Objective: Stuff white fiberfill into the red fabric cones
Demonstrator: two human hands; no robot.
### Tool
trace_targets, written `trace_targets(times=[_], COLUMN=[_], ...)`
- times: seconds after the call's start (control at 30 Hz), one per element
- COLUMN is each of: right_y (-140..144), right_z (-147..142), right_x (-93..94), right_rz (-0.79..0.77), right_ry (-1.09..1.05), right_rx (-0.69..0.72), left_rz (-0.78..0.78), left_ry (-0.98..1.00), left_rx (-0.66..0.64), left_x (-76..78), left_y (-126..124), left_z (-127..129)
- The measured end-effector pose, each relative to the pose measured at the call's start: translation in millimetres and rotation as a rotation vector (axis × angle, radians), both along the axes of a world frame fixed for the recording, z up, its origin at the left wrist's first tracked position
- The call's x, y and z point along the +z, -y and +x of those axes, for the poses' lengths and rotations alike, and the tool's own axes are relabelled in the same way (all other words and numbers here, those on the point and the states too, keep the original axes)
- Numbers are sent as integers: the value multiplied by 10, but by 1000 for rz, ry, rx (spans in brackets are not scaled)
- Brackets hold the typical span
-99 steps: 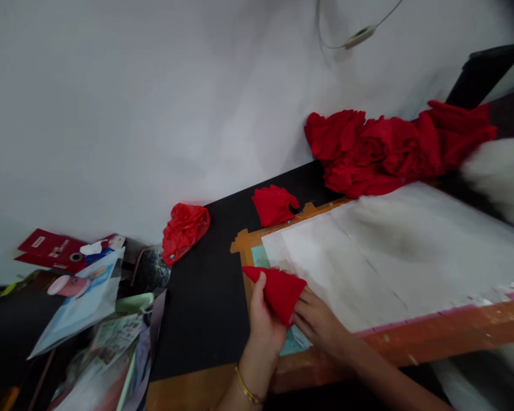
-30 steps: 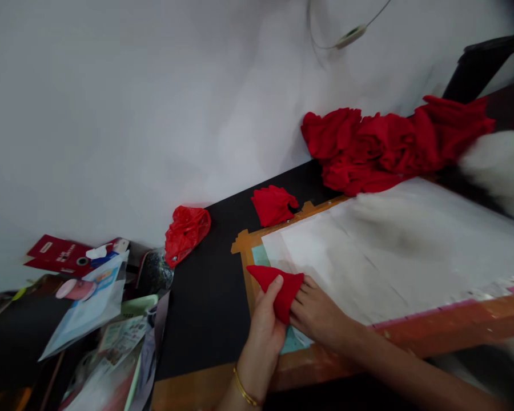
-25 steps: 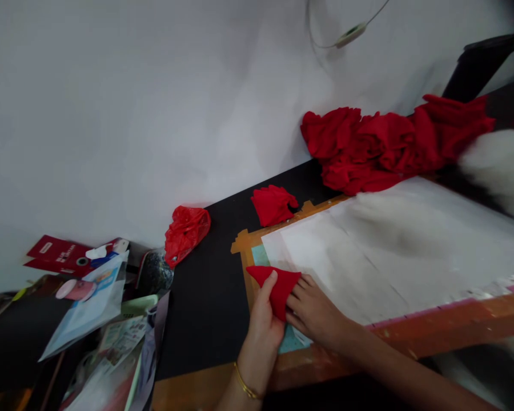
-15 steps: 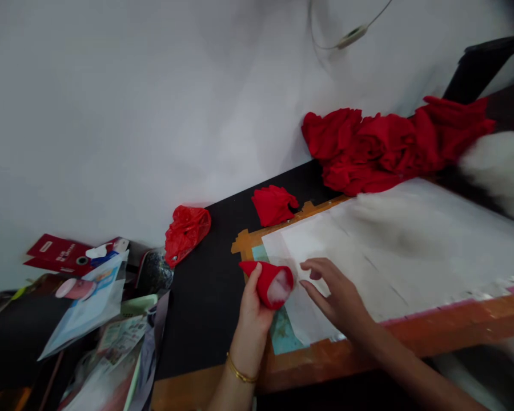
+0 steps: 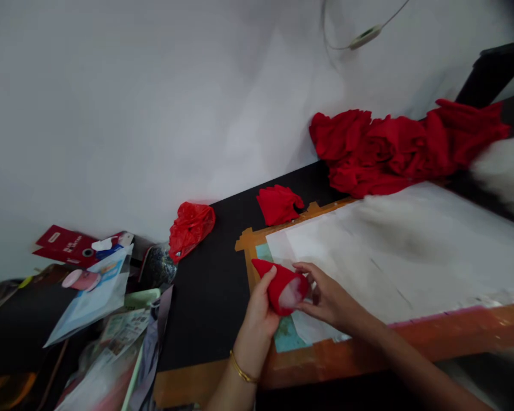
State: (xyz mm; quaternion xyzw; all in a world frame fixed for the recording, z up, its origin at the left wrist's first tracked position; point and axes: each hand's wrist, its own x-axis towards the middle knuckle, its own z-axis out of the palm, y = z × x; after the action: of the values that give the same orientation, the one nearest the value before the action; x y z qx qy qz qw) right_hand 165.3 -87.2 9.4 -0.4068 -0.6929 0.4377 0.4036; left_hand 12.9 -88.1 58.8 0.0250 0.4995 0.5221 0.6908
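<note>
A small red fabric cone is wrapped by my left hand, its thumb lying across the near side. The cone lies tilted, its point to the upper left and its open end to the right. White fluffy stuffing shows inside the opening. My right hand is at that open end, with fingers on the upper rim and the thumb by the lower rim. Below both hands lies the white sheet on the worktop, with a teal patch at its left corner.
Loose white fluff lies on the sheet. Behind it is a heap of red fabric pieces, with a smaller red stack and a red plastic bag to its left. A cluttered green bin stands at the left.
My right hand has come left from beside the cone to its open rim. My left hand keeps its hold on the cone. The whole view has shifted slightly.
</note>
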Motion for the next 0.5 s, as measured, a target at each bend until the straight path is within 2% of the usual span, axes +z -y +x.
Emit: trace_targets(times=[0.13,0.3,0.4,0.5], right_y=[-33,-10,51,77], right_z=[-46,-43,48,186], right_x=[-61,-62,-29,48], right_rz=[112,231,253,136], right_ry=[185,411,331,124], right_rx=[-111,-141,-69,15], left_rz=[-16,-26,52,150], left_ry=[-1,-56,-187,-287], left_rx=[-17,-84,-97,-118], left_x=[0,0,-26,-68], left_y=[25,81,94,93], left_z=[33,48,37,43])
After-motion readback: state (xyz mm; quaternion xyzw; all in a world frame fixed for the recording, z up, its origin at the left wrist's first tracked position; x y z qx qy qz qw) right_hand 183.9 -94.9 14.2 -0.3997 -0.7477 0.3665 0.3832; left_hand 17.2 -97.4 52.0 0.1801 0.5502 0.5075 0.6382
